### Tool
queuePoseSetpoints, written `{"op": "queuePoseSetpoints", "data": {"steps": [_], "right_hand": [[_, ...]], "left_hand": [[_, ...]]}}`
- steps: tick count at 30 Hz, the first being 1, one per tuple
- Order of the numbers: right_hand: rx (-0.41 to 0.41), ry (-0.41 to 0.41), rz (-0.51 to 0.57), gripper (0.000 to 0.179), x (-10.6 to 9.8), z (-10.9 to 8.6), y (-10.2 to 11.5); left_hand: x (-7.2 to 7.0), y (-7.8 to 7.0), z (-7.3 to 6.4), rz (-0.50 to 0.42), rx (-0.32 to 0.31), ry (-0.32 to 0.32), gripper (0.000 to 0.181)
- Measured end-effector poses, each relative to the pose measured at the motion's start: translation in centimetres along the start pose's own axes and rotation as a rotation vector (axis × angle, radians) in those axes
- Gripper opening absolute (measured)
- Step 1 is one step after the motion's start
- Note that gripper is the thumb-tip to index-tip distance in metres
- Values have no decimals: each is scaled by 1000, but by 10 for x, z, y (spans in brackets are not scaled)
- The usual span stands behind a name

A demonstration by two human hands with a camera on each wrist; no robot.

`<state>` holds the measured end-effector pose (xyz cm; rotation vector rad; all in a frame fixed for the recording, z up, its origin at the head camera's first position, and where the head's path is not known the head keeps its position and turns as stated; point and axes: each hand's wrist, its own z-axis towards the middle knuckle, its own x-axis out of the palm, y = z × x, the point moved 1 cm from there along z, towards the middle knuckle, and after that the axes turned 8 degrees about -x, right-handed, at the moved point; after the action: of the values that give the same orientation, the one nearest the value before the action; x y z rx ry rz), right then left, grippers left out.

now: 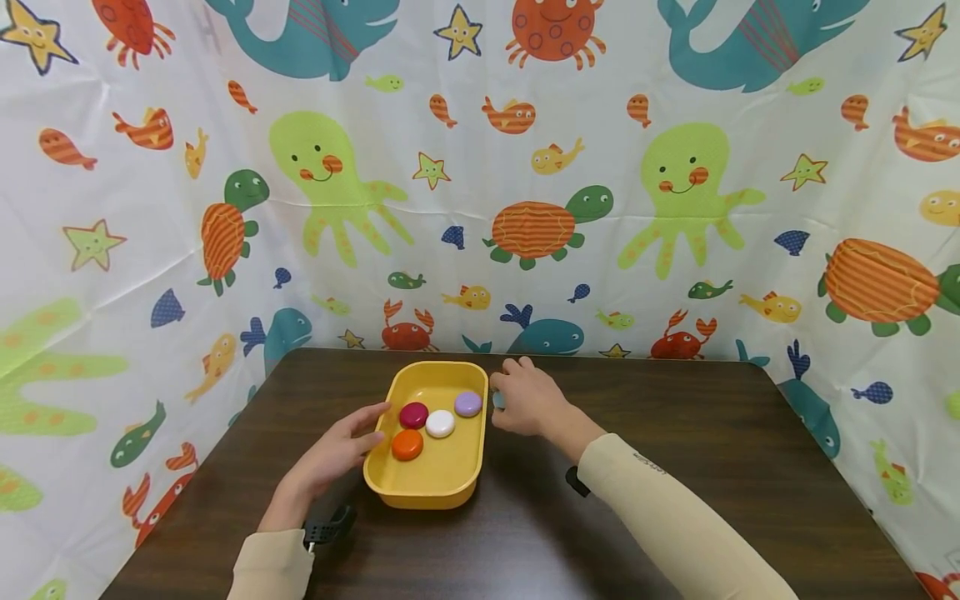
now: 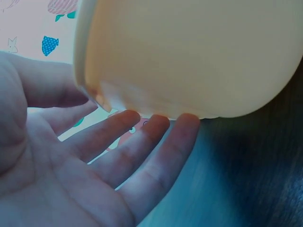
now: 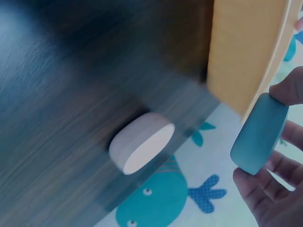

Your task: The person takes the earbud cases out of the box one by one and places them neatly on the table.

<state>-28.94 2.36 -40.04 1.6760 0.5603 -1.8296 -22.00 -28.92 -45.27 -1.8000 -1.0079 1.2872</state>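
Observation:
A yellow plastic bin (image 1: 429, 498) stands on the dark table, with a crimson disc (image 1: 414, 415), a white disc (image 1: 440, 423), a lilac disc (image 1: 468, 404) and an orange disc (image 1: 407, 445) on its floor. My left hand (image 1: 333, 454) rests with loosely straight fingertips against the bin's left wall, thumb up by the rim. Just beyond the bin's right rim, my right hand (image 1: 531, 402) pinches a smooth teal disc (image 3: 260, 135) between thumb and fingers. A pale disc (image 3: 142, 143) lies on the table in the right wrist view, hidden in the head view.
The dark wooden table (image 1: 697, 467) spreads out on both sides of the bin. Behind its far edge hangs a white curtain (image 1: 465, 250) printed with sea animals, which also runs down both sides.

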Motion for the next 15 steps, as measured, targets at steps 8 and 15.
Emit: {"op": "queuePoseSetpoints", "data": {"steps": [8,15], "right_hand": [[53,-1,12,35,-2,-6,-21],[112,10,14,31,-2,-11,-37]], "left_hand": [[0,1,1,1,1,-3,59],[0,1,1,1,2,1,59]]}}
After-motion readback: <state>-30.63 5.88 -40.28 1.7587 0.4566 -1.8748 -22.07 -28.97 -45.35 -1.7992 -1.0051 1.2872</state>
